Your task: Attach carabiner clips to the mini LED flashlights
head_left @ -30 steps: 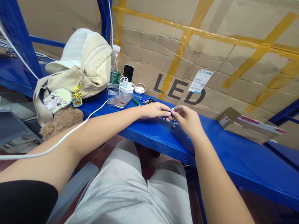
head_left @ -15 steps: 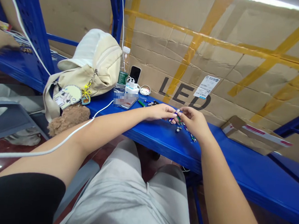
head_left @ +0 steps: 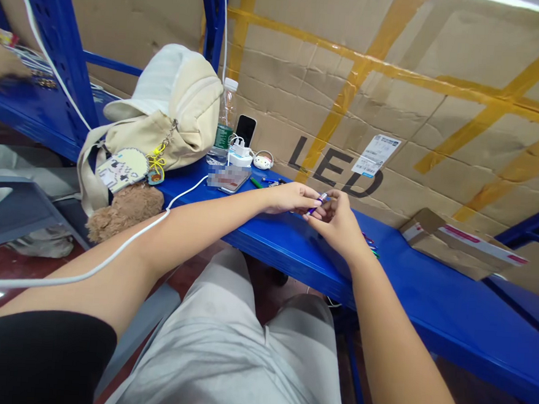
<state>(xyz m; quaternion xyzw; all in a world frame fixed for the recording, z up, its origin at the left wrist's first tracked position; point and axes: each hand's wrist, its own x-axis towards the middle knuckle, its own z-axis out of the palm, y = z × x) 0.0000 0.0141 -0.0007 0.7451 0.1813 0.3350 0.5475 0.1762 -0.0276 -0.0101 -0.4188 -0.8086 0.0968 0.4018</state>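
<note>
Both of my hands meet over the blue shelf, around a small purple tube with a silver end point(head_left: 317, 204). My left hand point(head_left: 292, 199) is closed, with its thumb and fingertips pinching the tube from the left. My right hand point(head_left: 340, 226) curls about it from the other side, its fingers bent against the tube. Past my right wrist, small coloured tubes point(head_left: 372, 245) show in part; my hand covers the others there. Behind my left wrist lie a green tube point(head_left: 255, 182) and several blue and dark ones point(head_left: 271, 181).
At the left stand a cream backpack point(head_left: 187, 113) and a water bottle point(head_left: 226, 116). Near them are a phone point(head_left: 234, 180) and a white charger point(head_left: 240, 155). A white cable point(head_left: 123, 250) crosses my left arm. An open cardboard box point(head_left: 460, 243) sits right. Another person's hand point(head_left: 4, 65) is far left.
My right hand has turned and shifted slightly left, covering small tubes that showed below it. The purple tube is now more visible between my fingers. The view has shifted slightly.
</note>
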